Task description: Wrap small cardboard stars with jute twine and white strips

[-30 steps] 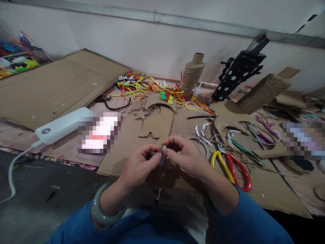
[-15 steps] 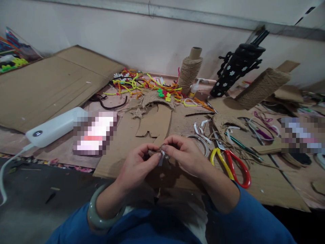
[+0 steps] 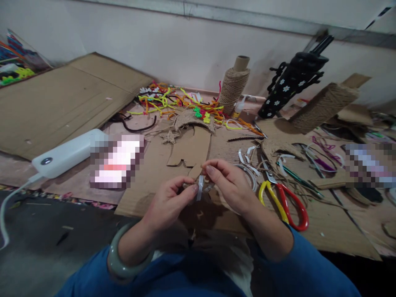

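My left hand (image 3: 168, 202) pinches a small brown piece, mostly hidden by the fingers, with a short white strip (image 3: 200, 189) hanging from it. Close beside it my right hand (image 3: 235, 187) is closed, thumb against forefinger, at the top of the same small piece; what lies between those fingertips is too small to make out. Both hands are above the near edge of a cardboard sheet (image 3: 145, 181). Beyond them lie a cut cardboard shape (image 3: 190, 149), a twine-wrapped crescent (image 3: 188, 119) with green and yellow flowers, and a twine star (image 3: 170, 137).
Scissors (image 3: 286, 202) with red and yellow handles lie right of my right hand, near a roll of clear tape (image 3: 251, 175) and a second crescent (image 3: 281, 148). Twine cones (image 3: 234, 88) stand behind. A white power bank (image 3: 69, 152) and a blurred phone (image 3: 119, 161) are left.
My right hand has moved slightly up and away from my left fingertips, opening a small gap. More of the white strip shows. The view has shifted a little.
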A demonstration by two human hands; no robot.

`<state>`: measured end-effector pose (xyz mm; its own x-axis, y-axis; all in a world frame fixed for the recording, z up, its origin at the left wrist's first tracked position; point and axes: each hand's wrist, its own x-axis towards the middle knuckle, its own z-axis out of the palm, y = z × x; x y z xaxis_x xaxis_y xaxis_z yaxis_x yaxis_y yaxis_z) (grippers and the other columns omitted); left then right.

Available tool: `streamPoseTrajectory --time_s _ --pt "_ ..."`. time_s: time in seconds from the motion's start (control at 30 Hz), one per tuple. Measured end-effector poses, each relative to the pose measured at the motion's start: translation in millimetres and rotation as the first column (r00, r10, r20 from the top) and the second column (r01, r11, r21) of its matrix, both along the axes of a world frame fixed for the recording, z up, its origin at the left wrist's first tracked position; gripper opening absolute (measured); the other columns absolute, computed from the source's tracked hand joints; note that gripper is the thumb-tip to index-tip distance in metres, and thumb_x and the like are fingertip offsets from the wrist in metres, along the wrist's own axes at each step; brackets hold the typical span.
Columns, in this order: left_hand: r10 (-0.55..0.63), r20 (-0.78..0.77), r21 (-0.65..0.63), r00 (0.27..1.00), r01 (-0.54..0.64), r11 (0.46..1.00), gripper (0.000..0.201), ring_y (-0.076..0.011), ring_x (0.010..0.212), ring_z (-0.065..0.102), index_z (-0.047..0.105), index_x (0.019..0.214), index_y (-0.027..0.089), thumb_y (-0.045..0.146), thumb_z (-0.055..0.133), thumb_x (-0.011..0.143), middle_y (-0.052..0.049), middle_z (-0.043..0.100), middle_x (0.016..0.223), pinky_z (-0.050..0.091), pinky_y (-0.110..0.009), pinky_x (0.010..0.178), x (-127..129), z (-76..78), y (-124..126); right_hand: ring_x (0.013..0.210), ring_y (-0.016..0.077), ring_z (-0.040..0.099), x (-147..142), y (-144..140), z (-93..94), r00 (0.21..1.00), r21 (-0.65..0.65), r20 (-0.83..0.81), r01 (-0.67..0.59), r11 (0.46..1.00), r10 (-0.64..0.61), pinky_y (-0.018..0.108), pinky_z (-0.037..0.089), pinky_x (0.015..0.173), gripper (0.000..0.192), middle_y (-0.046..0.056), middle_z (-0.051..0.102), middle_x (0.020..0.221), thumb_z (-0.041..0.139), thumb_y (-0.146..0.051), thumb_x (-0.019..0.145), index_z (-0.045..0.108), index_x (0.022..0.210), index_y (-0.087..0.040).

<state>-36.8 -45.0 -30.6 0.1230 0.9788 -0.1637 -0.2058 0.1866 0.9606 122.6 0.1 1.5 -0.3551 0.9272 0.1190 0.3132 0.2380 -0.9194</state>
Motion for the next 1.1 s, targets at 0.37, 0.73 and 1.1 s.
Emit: streamPoseTrajectory --time_s 0.37,0.73,1.1 --pt "-0.012 0.076 0.028 0.997 0.010 1.000 0.025 -0.0098 0.059 0.050 0.072 0.081 0.018 0.043 0.066 0.077 0.000 0.062 0.065 0.039 -0.019 0.053 0 -1.6 -2 0.063 0.0119 0.056 -1 -2 3.2 0.994 0.080 0.083 -0.080 0.994 0.073 0.023 0.041 0.058 0.013 -0.002 0.060 0.065 0.052 -0.023 0.083 0.061 0.075 -0.018" --pt "0.116 0.129 0.053 0.985 -0.124 0.991 0.022 -0.0117 0.071 0.060 0.075 0.095 0.023 0.035 0.067 0.078 -0.002 0.072 0.078 0.047 -0.019 0.063 2 -3.6 2 0.065 0.0127 0.056 0 -10 -2.1 0.975 0.622 0.102 0.092 0.778 -0.196 0.025 0.042 0.060 0.008 -0.001 0.061 0.069 0.055 -0.014 0.083 0.058 0.078 -0.020" --pt "0.118 0.219 0.130 0.969 -0.149 0.980 0.018 -0.0112 0.076 0.063 0.076 0.090 0.027 0.036 0.068 0.077 -0.001 0.075 0.083 0.049 -0.019 0.072 1 -6.0 -1 0.065 0.0136 0.058 -8 -10 -3.1 0.973 0.624 0.195 -0.026 0.781 -0.124 0.024 0.044 0.059 0.008 0.001 0.064 0.070 0.056 -0.013 0.082 0.060 0.079 -0.020"
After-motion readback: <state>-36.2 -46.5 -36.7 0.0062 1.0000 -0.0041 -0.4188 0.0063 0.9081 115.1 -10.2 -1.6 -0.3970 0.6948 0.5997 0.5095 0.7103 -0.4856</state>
